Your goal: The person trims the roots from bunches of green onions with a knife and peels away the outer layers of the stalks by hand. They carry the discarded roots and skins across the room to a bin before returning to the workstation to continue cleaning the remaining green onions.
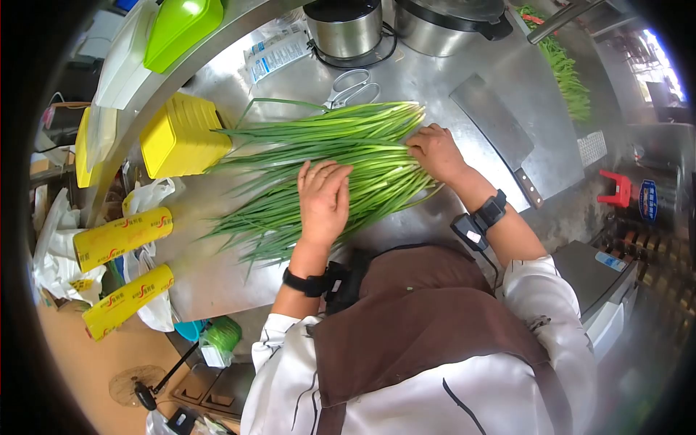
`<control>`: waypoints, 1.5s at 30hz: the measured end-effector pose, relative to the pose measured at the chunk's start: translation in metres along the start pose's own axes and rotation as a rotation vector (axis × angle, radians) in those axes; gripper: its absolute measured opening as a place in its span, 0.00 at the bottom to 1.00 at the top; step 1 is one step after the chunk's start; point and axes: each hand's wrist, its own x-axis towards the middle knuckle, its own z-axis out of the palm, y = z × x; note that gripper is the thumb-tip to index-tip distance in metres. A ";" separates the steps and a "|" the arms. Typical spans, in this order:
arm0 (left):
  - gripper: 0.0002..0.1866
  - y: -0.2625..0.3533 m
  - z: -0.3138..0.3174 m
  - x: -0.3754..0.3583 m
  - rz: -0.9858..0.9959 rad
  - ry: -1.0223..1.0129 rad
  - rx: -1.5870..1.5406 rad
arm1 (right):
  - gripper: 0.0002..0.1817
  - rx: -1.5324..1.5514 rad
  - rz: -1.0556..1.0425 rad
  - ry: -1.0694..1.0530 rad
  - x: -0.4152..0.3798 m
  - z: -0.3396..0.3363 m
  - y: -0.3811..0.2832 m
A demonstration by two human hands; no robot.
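Observation:
Long green onions point(341, 156) lie spread side by side on the steel counter, pale root ends to the right and dark leaf tips to the left. My left hand point(324, 199) rests over the middle of the leaves with its fingers apart. At the pale ends my right hand point(436, 152) has its fingers bent and pressed together on the stalks; its fingertips are partly hidden. A cleaver point(496, 123) lies flat to the right of the onions, its handle toward me. Scissors point(351, 88) lie just beyond the onions.
Yellow containers point(185, 136) stand at the left, with two yellow rolls point(123, 238) nearer me. A steel pot point(442, 29) and a smaller cooker point(344, 29) with a black cord stand at the back. More greens point(564, 72) lie at the far right.

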 end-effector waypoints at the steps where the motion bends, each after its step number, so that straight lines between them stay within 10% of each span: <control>1: 0.10 0.000 0.003 0.004 0.023 0.003 -0.007 | 0.08 0.061 -0.028 0.019 -0.001 -0.007 -0.006; 14: 0.08 0.001 0.035 0.016 0.270 0.078 0.115 | 0.13 0.643 0.261 -0.336 -0.001 -0.022 -0.067; 28: 0.04 -0.017 0.028 -0.017 0.011 0.130 0.396 | 0.05 1.358 0.516 -0.113 -0.012 -0.035 0.023; 31: 0.07 -0.028 0.026 -0.020 -0.141 0.173 0.393 | 0.03 1.277 0.418 0.022 -0.012 -0.053 0.048; 37: 0.14 -0.004 0.001 -0.035 -0.204 0.121 0.243 | 0.05 1.343 0.285 -0.394 -0.009 -0.012 0.007; 45: 0.14 0.005 0.005 -0.062 -0.166 0.010 0.296 | 0.17 0.146 -0.137 -0.389 0.003 0.003 -0.085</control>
